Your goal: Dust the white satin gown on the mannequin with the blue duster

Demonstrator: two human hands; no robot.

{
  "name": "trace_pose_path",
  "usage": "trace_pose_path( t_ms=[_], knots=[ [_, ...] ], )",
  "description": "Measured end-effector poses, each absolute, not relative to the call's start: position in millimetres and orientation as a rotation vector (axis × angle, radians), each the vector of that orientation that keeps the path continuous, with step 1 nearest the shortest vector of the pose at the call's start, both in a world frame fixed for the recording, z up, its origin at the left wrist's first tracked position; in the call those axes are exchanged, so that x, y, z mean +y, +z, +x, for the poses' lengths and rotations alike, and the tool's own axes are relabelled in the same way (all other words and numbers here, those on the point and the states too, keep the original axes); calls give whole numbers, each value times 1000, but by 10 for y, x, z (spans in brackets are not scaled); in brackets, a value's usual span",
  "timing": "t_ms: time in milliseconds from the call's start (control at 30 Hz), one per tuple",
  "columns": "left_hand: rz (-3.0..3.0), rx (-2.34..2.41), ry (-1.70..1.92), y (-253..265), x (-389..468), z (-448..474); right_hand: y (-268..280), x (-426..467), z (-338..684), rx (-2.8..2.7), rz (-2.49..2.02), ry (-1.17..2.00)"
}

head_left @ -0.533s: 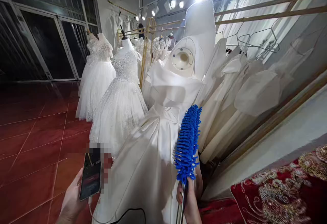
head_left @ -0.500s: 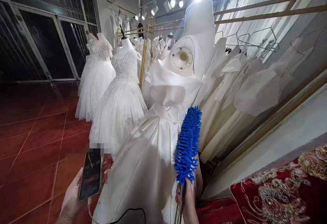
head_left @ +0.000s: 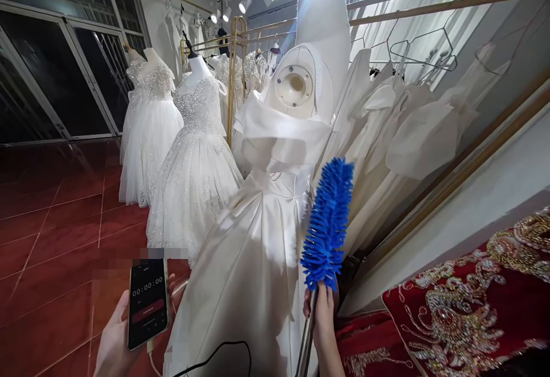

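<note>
At the lower left of the frame your left hand (head_left: 115,340) is gripping a black smartphone with a timer on its screen (head_left: 148,302). You are holding it upright with the screen turned to your face, probably so that you can read the digits. A thin cable (head_left: 215,357) is hanging from its lower edge and is running along the bottom of the frame.

Further up on the left, two sparkling white tulle gowns on mannequins (head_left: 172,136) are standing on the dark red tiled floor (head_left: 51,234), well apart from your hands.

In the middle of the frame a plain white satin gown on a headless white mannequin (head_left: 258,239) is standing just in front of you. Its folded collar is wrapping the bust, and the skirt is falling down between your two hands.

At the lower middle right your right hand (head_left: 321,315) is closing around the metal handle of a blue fluffy microfibre duster (head_left: 329,225). You are holding the duster head up and a little tilted to the right, just beside the waist of the satin gown; I cannot tell if it is touching the fabric.

At the upper right a golden metal clothes rail (head_left: 429,4) is carrying several white dresses on hangers (head_left: 399,136), packed close together. At the lower right corner a red cloth with gold embroidery (head_left: 468,302) is lying.
</note>
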State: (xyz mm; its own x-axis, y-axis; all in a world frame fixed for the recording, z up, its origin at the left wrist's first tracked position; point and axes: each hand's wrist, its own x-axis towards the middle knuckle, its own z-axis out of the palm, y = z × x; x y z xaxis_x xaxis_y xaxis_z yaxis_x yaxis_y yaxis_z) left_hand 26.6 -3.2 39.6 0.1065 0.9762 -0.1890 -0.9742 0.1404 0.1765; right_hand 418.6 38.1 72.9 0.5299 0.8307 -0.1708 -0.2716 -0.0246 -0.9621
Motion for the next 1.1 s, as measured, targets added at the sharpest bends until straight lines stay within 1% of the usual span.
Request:
trace_pose_path(
  t_ms=[67,133,267,333,400,467,600,667,733,800,867,933,1000,1100],
  knots=[
    [14,433,1486,385,-66,233,700,442,4096,-580,-1306,1003],
    [3,509,1479,353,-95,186,523,453,4042,-519,-1355,1035],
    [-2,622,1447,288,-121,74,62,325,4068,-359,-1473,959],
    [1,670,1426,280,-121,18,-36,239,4105,-310,-1487,925],
    [11,698,1410,295,-117,-24,16,185,4121,-274,-1482,901],
    [56,710,1419,329,-114,-37,202,178,4104,-268,-1453,879],
    [147,694,1446,426,-120,51,680,276,4025,-443,-1342,799],
    [153,690,1468,462,-127,121,786,341,3997,-521,-1301,778],
    [143,679,1497,467,-136,171,733,386,3988,-509,-1321,854],
    [107,640,1523,435,-149,182,551,392,3998,-439,-1378,968],
    [63,568,1528,382,-165,160,325,355,4021,-358,-1429,1015],
    [28,531,1510,346,-183,129,151,289,4045,-289,-1447,980],
    [21,533,1512,359,-196,119,97,223,4063,-226,-1441,933],
    [47,575,1547,489,-198,173,282,180,4080,-171,-1413,863]
  ],
)
